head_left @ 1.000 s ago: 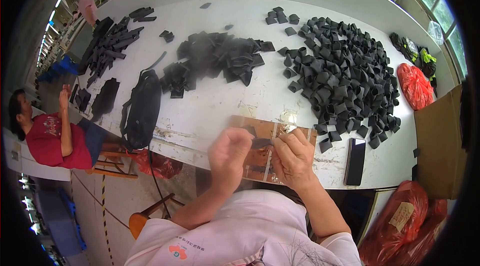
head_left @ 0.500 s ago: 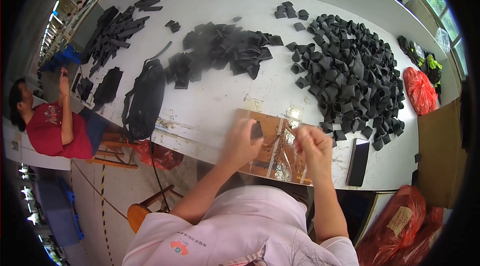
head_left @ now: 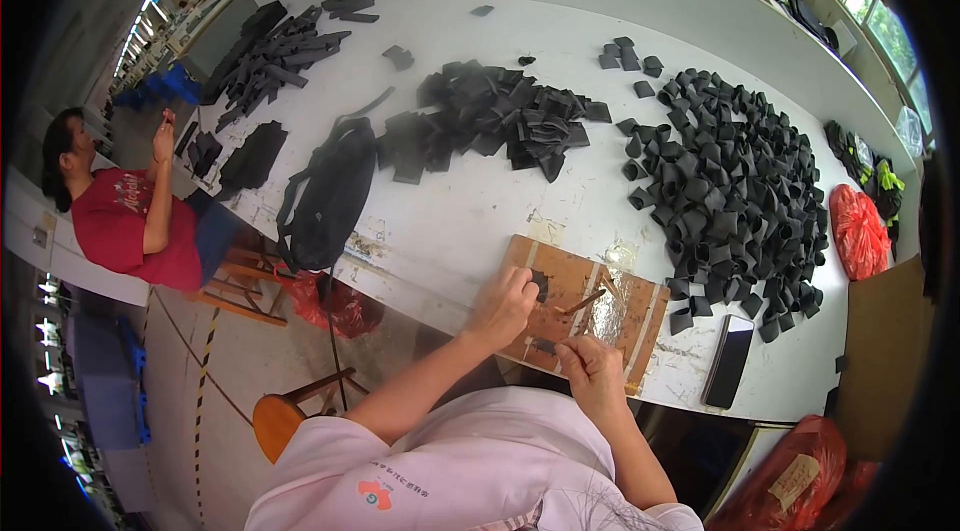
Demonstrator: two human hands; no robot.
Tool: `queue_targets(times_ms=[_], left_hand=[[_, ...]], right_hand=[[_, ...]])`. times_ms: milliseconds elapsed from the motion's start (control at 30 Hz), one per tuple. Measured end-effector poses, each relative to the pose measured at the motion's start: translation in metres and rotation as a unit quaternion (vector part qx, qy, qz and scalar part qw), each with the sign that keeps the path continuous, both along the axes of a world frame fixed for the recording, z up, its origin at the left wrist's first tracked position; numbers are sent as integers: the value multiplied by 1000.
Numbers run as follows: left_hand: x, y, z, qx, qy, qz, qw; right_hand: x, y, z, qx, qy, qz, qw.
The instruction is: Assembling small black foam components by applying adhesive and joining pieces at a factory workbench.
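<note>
A brown board [head_left: 640,319], crossed by strips of clear tape, lies at the table's near edge in front of me. Over its left part my left hand [head_left: 503,311] is closed on a small black fabric piece [head_left: 540,285], which shows past the fingertips. My right hand [head_left: 594,371] is over the board's near edge, thumb and fingers pinched together; what they hold, if anything, is too small to make out. Just left of those fingertips a dark patch [head_left: 543,344] shows on the board. A thin brown stick-like thing [head_left: 585,302] rests on the board between the hands.
Folded black pieces [head_left: 740,181] are heaped at the right, flat black pieces [head_left: 500,116] in the middle. A black bag [head_left: 330,196] lies left, a phone [head_left: 729,361] right of the board, a red plastic bag [head_left: 858,231] far right. Another person [head_left: 135,221] sits at left.
My right hand has come down and left, from above the board's right part to its near edge. My left hand stays closed on the black piece. The whole view has shifted.
</note>
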State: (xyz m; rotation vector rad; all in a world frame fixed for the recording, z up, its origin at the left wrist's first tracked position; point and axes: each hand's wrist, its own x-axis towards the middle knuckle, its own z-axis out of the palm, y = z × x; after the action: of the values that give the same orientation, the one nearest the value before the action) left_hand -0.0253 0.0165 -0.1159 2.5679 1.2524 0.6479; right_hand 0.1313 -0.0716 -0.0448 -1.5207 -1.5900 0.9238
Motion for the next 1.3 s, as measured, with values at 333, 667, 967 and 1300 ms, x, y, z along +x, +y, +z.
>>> queue_targets(times_ms=[333,667,967,1300], left_hand=[[-4,-30,70,-671,-338,-68,656],[17,-51,104,-579,-573,-10,580],[24,-45,103,-543,-538,20,644],[26,-52,93,-459,-503,25,732]], right_hand=[[-1,-16,7,-55,325,-72,941],[6,11,30,-167,639,-87,746],[8,13,32,-183,608,-96,766],[10,10,17,-188,574,-91,792]])
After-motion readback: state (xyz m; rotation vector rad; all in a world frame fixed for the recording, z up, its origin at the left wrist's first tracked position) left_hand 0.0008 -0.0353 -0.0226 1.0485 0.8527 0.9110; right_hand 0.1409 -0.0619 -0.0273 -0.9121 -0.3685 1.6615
